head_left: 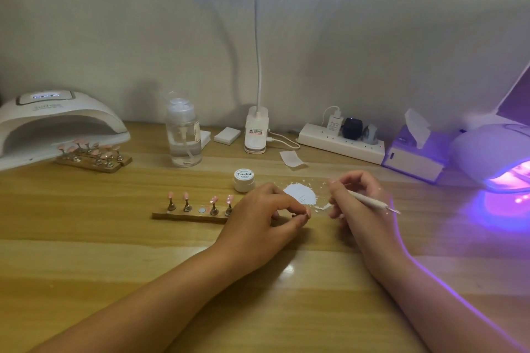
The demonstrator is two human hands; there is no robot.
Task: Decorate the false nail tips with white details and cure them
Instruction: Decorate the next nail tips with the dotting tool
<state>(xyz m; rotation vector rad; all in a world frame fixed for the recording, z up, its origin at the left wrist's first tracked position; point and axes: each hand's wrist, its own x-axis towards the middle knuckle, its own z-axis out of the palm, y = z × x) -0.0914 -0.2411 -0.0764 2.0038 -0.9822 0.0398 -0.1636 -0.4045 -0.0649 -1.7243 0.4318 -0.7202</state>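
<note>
left grip [258,218] pinches a nail stand [300,215] near right grip [355,203] pinching a brush [372,201]

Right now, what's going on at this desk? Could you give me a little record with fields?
Left hand: pinches a small dark piece, too small to identify
Right hand: holds a thin pen beside the white paint patch
Jar: small, white, lidded, behind the patch
Wooden strip: four pink nail tips on stands, one spot vacant
Right lamp: glowing purple
Left lamp: more pink tips stand in front
</note>
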